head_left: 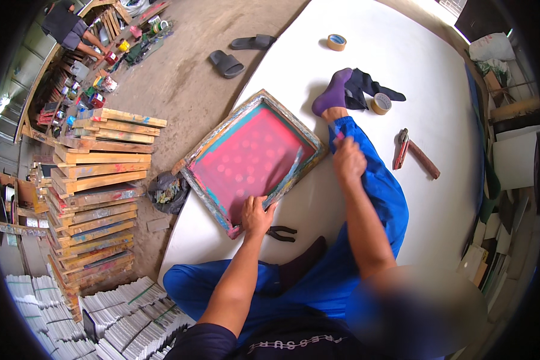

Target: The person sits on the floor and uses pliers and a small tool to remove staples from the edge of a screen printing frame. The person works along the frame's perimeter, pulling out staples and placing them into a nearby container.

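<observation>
A wooden screen-printing frame point(221, 133) with pink mesh and a teal border lies tilted on the white board. My left hand point(257, 215) grips its near edge, the fingers bent over the wood. A greyish strip point(295, 165) stands up from the frame's near right side. My right hand point(349, 161) is raised above my blue-trousered leg, closed round a small pink-handled tool point(339, 137); its kind is blurred. Pliers with black handles point(282, 233) lie beside my left hand, their jaws partly hidden. Farther right rest a red-handled tool point(401, 150) and a brown stick point(424, 161).
Two tape rolls point(336, 42) and a black cloth point(366, 87) lie near my purple-socked foot point(335, 90). Stacked wooden frames point(105, 180) rise at left, above white bundles point(132, 312). Slippers point(227, 63) sit on the floor. Another person point(72, 30) bends at far left.
</observation>
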